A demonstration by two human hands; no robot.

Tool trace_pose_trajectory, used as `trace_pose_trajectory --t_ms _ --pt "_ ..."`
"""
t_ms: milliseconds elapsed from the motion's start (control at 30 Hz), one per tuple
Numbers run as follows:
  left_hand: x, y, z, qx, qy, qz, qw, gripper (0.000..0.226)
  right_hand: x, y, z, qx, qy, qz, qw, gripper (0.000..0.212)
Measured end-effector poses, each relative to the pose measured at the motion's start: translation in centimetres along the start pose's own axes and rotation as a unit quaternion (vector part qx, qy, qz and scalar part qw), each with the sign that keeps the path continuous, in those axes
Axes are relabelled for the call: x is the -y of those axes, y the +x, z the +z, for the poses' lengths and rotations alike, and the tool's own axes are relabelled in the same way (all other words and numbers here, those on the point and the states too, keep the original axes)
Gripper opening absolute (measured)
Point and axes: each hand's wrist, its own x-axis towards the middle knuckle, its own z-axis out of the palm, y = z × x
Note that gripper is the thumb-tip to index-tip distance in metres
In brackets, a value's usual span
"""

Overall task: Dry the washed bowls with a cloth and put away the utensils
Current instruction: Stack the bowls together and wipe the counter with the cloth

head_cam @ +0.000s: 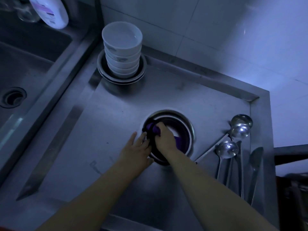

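My right hand (164, 138) has its grip bunched on the purple cloth (154, 129) inside the dark bowl (185, 140), mid-table; left hand (136, 150), fingers straight, steadies the rim. Ladles (240, 130) lie right.

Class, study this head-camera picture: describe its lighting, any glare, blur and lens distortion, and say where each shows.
Head view: dim, blue-tinted light throughout, brightest on the tiled wall at upper right; glints of glare on the ladles; the glass and white bottle at top left are smeared by blur; wide-angle distortion bends the counter's straight edges; the purple cloth under the right hand is lost in shadow.
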Motion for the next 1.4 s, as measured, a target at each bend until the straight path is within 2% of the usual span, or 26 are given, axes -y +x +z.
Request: trace_pose_trajectory --t_ms 133,200,267,367,433,567,667,733,833,900,967,1067,1200,1300,1400 --pt "-0.2 0.0 0.4 0.028 0.001 0.001 1.0 0.058 -1.6 -0.3 -1.6 0.123 -0.065 -0.054 0.989 0.03" --pt "-0.4 -0.1 0.1 0.016 -0.005 -0.001 1.0 0.056 -1.8 0.2 -2.3 0.145 -0.125 -0.078 0.978 0.03" --pt "-0.6 -0.1 -0.3 0.002 0.014 -0.003 1.0 0.053 -1.5 1.0 -2.8 0.111 -0.223 -0.142 0.958 0.031" --pt "-0.6 0.2 -0.1 0.042 0.004 -0.004 0.999 0.055 -1.3 1.7 -3.2 0.01 -0.306 -0.227 0.924 0.032" --pt "-0.6 0.3 -0.1 0.05 0.002 -0.012 0.999 0.055 -1.9 1.5 -3.4 -0.032 -0.355 -0.215 0.909 0.028" --pt "-0.9 0.2 -0.3 0.054 0.0 -0.019 0.998 0.054 -3.0 0.3 -3.4 0.004 -0.4 -0.087 0.912 0.026" --pt "-1.0 0.2 -0.5 0.069 0.003 -0.024 0.997 0.055 -2.4 -0.7 -2.5 0.009 -0.404 -0.06 0.913 0.025" --pt "-1.0 0.2 -0.7 0.072 -0.002 -0.025 0.997 0.055 -2.0 -1.3 -1.8 0.033 -0.372 -0.05 0.926 0.026" --pt "-1.1 0.2 -1.1 0.076 -0.008 -0.029 0.997 0.056 -1.8 -1.4 -1.4 0.073 -0.255 -0.06 0.962 0.025" --pt "-1.1 0.2 -1.4 0.085 0.0 -0.027 0.996 0.056 -1.9 -1.4 -2.0 0.056 -0.148 -0.044 0.986 0.026" --pt "-1.1 0.3 -1.8 0.088 0.007 -0.022 0.996 0.055 -1.7 -1.4 -2.9 0.011 -0.027 0.011 1.0 0.027" --pt "-1.3 0.3 -2.5 0.095 0.023 -0.01 0.995 0.055 -1.4 -1.0 -4.6 -0.056 0.113 0.055 0.99 0.028" --pt "-1.6 0.5 -3.3 0.103 0.048 0.005 0.993 0.054 -1.1 0.2 -8.5 -0.132 0.185 0.1 0.969 0.02" --pt "-1.3 1.0 -3.7 0.117 0.049 0.007 0.992 0.057 -1.0 1.6 -11.4 -0.197 0.211 0.085 0.954 0.014" --pt "-0.8 1.0 -4.2 0.099 0.036 0.005 0.994 0.061 -0.9 3.3 -13.1 -0.26 0.177 0.02 0.949 0.009"
